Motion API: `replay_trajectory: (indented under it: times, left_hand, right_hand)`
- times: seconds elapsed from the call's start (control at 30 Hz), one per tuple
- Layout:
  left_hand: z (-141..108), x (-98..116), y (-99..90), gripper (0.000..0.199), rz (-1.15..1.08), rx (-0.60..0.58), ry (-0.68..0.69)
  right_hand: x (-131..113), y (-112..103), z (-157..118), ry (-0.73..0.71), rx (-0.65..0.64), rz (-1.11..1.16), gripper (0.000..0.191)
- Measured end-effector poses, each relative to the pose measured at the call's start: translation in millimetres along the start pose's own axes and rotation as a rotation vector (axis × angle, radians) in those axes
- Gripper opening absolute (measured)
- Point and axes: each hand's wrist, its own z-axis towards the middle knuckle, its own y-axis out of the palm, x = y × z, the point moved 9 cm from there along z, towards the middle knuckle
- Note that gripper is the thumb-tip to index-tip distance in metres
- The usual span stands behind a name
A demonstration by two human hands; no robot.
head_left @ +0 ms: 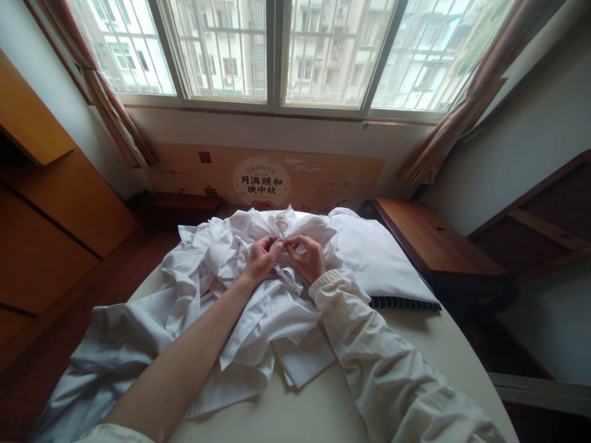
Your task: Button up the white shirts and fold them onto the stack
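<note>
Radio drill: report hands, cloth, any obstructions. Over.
Left hand and right hand pinching crumpled white cloth. Cloth spills over table edge, left. Nothing visibly blocking hands.

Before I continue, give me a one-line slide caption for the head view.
Left hand and right hand pinch crumpled white cloth on a cream, curved-edge table facing a window.
</note>
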Motion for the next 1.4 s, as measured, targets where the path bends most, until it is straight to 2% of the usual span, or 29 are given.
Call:
replay_trajectory:
  times: [0.13, 0.27, 0.37, 0.47, 0.6, 0.73, 0.83, 0.9, 1.0, 1.13, 1.2, 1.3, 1.4]
  left_hand:
    - [-1.1, -3.2, 5.4, 0.042, -0.110, -0.075, -0.054]
    - [-0.6, -6.5, 5.8, 0.043, -0.186, -0.105, -0.086]
    - [1.5, -7.3, 3.3, 0.041, -0.171, -0.082, -0.069]
    - [4.9, -8.7, -5.3, 0.039, -0.135, 0.013, -0.039]
    - [8.2, -11.9, -18.8, 0.037, -0.132, 0.147, -0.018]
    - [10.0, -13.8, -20.2, 0.031, -0.123, 0.151, -0.033]
    - [10.4, -7.2, -20.0, 0.027, -0.036, 0.149, -0.029]
    - [12.1, 2.2, -15.8, 0.029, 0.064, 0.086, -0.021]
    - [15.6, 17.0, -7.7, 0.033, 0.204, -0.096, -0.036]
    - [13.1, 25.5, -7.5, 0.024, 0.332, -0.363, -0.129]
    - [8.4, 24.7, -11.2, 0.023, 0.375, -0.459, -0.172]
    - [3.8, 19.7, -16.9, 0.026, 0.401, -0.513, -0.224]
    - [7.8, 19.5, -19.4, 0.032, 0.340, -0.470, -0.222]
  right_hand:
    - [13.5, 3.4, 0.6, 0.134, -0.001, 0.181, 0.014]
    - [28.5, 13.5, 0.8, 0.297, -0.064, 0.366, 0.024]
    - [31.0, 16.1, 1.1, 0.309, -0.076, 0.394, 0.027]
    - [23.4, 12.4, 3.3, 0.209, -0.062, 0.303, 0.025]
    - [3.9, 10.7, 9.2, 0.060, -0.190, 0.069, 0.023]
    - [-10.2, 1.2, 17.0, -0.027, -0.370, -0.233, 0.011]
    - [-8.9, -10.6, 20.4, -0.002, -0.461, -0.419, 0.030]
    - [-4.8, -16.2, 20.4, 0.053, -0.495, -0.490, 0.039]
    - [-5.2, -16.0, 17.8, 0.089, -0.514, -0.530, 0.043]
    - [-8.5, -10.3, 14.4, 0.114, -0.510, -0.601, 0.027]
    - [-8.9, -10.0, 14.6, 0.129, -0.502, -0.622, 0.019]
    - [-9.4, -17.0, 21.0, 0.140, -0.443, -0.594, 0.017]
    - [-8.2, -32.7, 31.8, 0.156, -0.313, -0.557, 0.017]
